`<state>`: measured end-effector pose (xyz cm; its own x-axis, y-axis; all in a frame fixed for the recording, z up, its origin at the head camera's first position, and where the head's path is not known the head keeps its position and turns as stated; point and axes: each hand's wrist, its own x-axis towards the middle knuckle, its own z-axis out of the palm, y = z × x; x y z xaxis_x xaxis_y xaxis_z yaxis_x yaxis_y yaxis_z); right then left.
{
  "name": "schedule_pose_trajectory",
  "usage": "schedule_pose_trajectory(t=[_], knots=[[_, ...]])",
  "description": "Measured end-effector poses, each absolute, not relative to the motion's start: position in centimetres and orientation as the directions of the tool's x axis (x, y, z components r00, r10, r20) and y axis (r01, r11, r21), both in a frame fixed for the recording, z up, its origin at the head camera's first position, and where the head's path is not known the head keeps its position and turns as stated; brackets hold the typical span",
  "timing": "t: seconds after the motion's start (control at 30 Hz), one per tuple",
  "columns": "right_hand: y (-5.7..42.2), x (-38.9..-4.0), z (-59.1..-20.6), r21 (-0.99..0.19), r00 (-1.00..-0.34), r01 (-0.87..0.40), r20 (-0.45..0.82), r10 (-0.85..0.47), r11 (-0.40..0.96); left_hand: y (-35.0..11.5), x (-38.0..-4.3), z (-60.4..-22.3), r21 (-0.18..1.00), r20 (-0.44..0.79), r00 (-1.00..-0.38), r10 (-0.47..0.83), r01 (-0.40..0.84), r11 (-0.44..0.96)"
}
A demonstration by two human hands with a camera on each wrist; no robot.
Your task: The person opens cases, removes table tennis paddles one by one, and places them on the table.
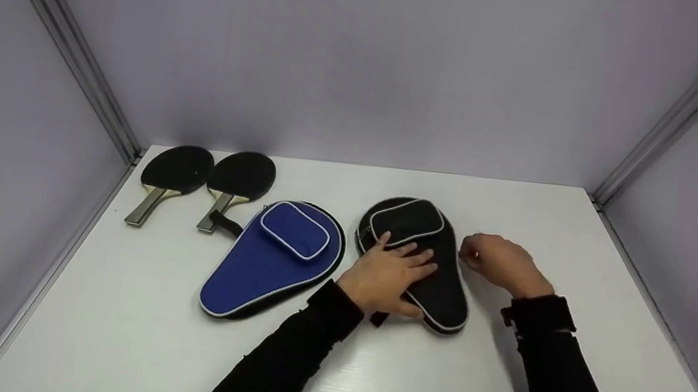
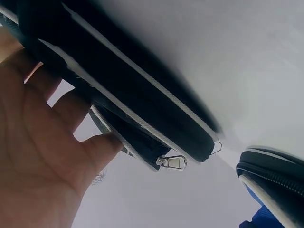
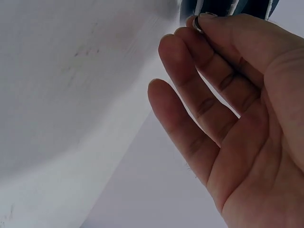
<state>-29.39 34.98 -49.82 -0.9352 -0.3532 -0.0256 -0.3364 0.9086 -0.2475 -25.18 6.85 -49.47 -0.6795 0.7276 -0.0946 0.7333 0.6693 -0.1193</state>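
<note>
A black table tennis paddle case (image 1: 448,295) with white piping and a front pocket lies on the table. My left hand (image 1: 385,275) rests on its front with fingers spread. In the left wrist view, a metal pull (image 2: 175,162) hangs from the pocket's zipper. At the case's right edge, my right hand (image 1: 503,262) pinches a small metal zipper pull (image 3: 197,24) between thumb and index finger, its other fingers loosely bent. A blue paddle case (image 1: 265,265) lies left of the black one, its narrow end toward the front.
Two black paddles with pale handles, one at far left (image 1: 179,168) and another (image 1: 242,174) beside it, lie at the back left. A black strap (image 1: 228,224) from the blue case crosses the nearer handle. Pale walls (image 1: 374,64) enclose the white table (image 1: 136,342).
</note>
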Motion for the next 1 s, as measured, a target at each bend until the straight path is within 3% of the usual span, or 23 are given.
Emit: schedule_pose_trajectory(t=[0.6,1.0], knots=[[34.0,-29.0,-49.5,-0.254,-0.907,-0.399,-0.027,-0.419,0.881,6.4,-26.2,-50.2,-0.133,-0.025,-0.758,0.651,0.648,0.750],[34.0,-28.3,-48.2,-0.342,-0.864,-0.420,-0.132,-0.486,0.840,6.2,-26.2,-50.3,-0.109,0.022,-0.784,0.621,0.615,0.781]])
